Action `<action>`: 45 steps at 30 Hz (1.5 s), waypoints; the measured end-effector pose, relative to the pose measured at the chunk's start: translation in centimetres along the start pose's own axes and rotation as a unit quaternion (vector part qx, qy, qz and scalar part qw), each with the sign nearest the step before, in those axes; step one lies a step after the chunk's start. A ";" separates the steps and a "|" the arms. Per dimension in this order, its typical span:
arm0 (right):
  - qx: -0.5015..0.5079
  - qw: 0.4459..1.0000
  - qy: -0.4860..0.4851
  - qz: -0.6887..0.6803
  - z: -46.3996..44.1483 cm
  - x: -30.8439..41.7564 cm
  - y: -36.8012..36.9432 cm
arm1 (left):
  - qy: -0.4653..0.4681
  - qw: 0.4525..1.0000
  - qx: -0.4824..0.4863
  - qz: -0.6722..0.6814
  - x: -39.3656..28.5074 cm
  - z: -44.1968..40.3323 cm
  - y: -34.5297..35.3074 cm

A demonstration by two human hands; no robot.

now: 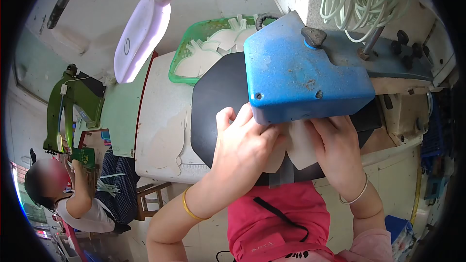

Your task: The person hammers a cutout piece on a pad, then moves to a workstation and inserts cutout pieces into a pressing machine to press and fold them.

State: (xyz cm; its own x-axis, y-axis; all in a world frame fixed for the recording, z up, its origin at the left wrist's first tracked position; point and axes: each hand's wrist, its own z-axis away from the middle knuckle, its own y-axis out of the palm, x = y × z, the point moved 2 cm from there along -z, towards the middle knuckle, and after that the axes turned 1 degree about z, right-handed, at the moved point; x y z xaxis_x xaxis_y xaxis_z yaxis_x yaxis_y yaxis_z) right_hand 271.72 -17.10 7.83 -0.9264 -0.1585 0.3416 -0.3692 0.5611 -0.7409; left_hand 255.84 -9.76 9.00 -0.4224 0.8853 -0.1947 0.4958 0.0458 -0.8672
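My left hand bends over the black work plate, at the front edge of a blue machine head. Its fingers are curled on a cream cut piece of sheet material, with some fingertips hidden. From the other side my right hand grips the same cream material, thumb and fingers closed at its edge. The machine head covers the far part of the material, so I cannot tell whether it is one piece or two.
Behind the plate, a green basket holds several cream cut pieces. More pieces lie flat on the white table. A purple-white lamp hangs at upper left, pale cords at upper right. Another person sits near a green machine.
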 end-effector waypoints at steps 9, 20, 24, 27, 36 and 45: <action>0.011 0.999 0.003 0.043 -0.3 0.9 0.1 | 0.034 0.999 0.014 0.002 1.5 -0.4 -0.4; 0.017 0.997 -0.030 0.068 -0.3 1.6 0.4 | 0.015 0.998 0.014 0.062 0.6 0.1 -0.6; 0.023 0.997 -0.031 0.063 -0.4 1.6 0.4 | 0.019 0.998 0.004 0.062 0.7 0.2 -0.5; 0.023 0.998 -0.026 0.053 -0.4 1.6 0.2 | 0.017 0.998 0.003 0.063 0.7 0.2 -0.6; 0.025 0.999 -0.016 0.036 -0.2 1.4 -0.1 | 0.012 0.999 -0.021 0.044 0.1 0.1 -0.3; 0.012 0.999 -0.014 0.026 -0.2 1.3 -0.4 | -0.003 0.998 -0.031 0.047 0.1 -0.1 0.1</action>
State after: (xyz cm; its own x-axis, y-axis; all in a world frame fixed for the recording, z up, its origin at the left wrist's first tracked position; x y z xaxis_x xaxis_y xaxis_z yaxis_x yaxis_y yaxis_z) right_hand 270.65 -17.38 8.63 -0.9458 -0.1535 0.2863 -0.3225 0.5491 -0.7710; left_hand 255.94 -9.65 8.98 -0.3756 0.8844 -0.2771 0.5800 -0.0089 -0.8145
